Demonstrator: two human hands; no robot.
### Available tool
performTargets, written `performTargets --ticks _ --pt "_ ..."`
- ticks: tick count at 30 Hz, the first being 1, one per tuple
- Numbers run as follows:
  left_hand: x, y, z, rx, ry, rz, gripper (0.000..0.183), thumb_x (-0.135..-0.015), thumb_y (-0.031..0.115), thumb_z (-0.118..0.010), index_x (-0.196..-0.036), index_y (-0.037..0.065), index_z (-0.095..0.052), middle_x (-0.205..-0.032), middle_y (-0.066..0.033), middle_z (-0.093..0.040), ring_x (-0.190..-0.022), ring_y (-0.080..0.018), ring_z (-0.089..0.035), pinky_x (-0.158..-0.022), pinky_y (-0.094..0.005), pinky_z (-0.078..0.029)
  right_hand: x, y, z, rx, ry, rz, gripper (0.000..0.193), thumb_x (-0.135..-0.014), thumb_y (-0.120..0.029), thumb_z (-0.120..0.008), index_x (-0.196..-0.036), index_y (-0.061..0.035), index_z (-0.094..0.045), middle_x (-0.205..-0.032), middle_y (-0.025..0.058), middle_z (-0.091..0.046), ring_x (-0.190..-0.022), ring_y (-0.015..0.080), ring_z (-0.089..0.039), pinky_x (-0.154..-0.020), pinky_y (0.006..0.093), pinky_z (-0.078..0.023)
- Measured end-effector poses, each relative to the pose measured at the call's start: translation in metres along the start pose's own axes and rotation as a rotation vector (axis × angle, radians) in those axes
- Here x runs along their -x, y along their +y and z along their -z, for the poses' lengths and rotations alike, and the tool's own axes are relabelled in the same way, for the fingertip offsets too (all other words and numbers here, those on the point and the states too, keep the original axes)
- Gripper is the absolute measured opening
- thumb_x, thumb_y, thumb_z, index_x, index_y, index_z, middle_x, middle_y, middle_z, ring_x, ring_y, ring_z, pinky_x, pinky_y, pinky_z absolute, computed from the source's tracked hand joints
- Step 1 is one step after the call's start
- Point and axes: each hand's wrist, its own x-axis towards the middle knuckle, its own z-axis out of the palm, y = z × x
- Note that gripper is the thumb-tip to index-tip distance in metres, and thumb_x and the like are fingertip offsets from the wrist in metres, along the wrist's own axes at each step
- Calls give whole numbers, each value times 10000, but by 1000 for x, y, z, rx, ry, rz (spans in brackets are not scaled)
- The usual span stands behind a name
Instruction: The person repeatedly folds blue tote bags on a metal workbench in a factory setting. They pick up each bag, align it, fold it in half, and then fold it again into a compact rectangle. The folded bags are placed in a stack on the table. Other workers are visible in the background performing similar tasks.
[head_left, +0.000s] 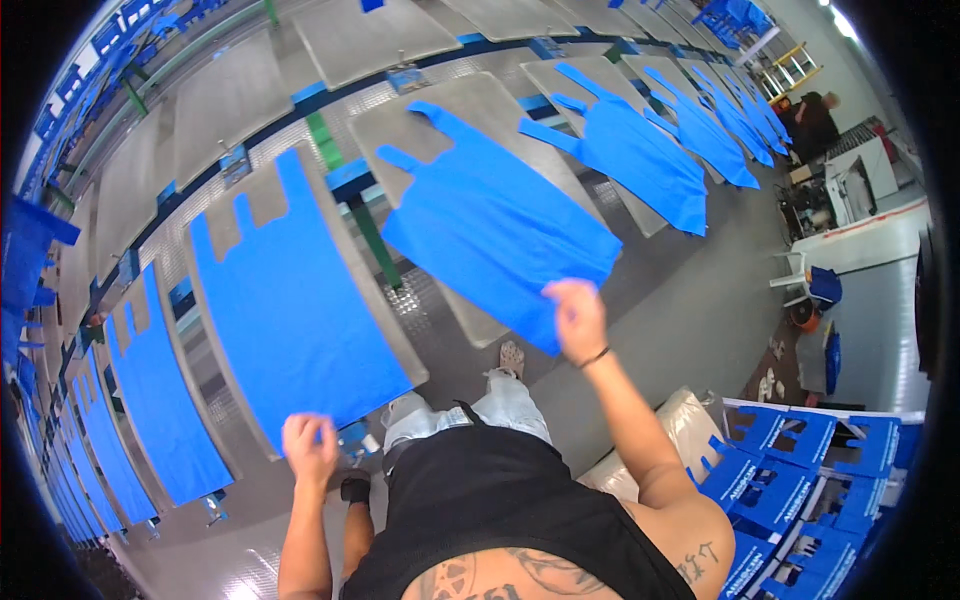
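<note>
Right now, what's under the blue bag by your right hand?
A grey board sticks out from under the blue bag; what the bag covers can't be seen.

A black sleeveless top (pixel 480 500), pale jeans (pixel 515 402), dark wristband (pixel 595 357), tattoos (pixel 697 562) show.

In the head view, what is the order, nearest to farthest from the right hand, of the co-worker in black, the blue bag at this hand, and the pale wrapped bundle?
1. Blue bag: at the right hand.
2. Pale wrapped bundle: lower right.
3. Co-worker in black: far upper right.
</note>
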Motion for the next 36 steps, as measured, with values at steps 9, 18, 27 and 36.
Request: performTargets --ticks 9,18,27,36 --pt "-120 287 -275 -59 -261 -559 667 -756 175 -794 -1400 168 -620 -1402 -91 -599 -1232 -301 -563 -1014 -515 -434 -25 243 70 195 -458 101 655 -740 -55 -811 -1344 -285 -702 -1541 41 -511 -1403 406 -436 -1120 501 -494" --pt "-289 280 -178 185 108 -454 469 -697 -154 -595 -1125 18 -677 -1059 -163 -662 -984 -397 -625 -854 -468 -514 -173 244 78 -128 -181 309 130 -958 -74 -648 -1069 -106 -708 -1017 117 -711 -997 354 -661 -859 473 -559" --pt "-610 278 54 -56 724 -375 237 -946 137 -720 -1169 89 -786 -1024 -135 -793 -786 -201 -730 -758 -326 -578 -590 92 154 -21 467 607 156 -981 -190 -664 -1080 -105 -750 -1004 131 -762 -897 314 -739 -786 388 -575" --pt "-460 271 -6 105 658 -335 388 -934 -158 -549 -1220 43 -715 -1072 -123 -752 -890 -181 -712 -819 -315 -582 -402 106 137 -226 393 646 200 -892 78 -709 -1055 -36 -730 -1047 144 -734 -984 307 -724 -841 373 -583"
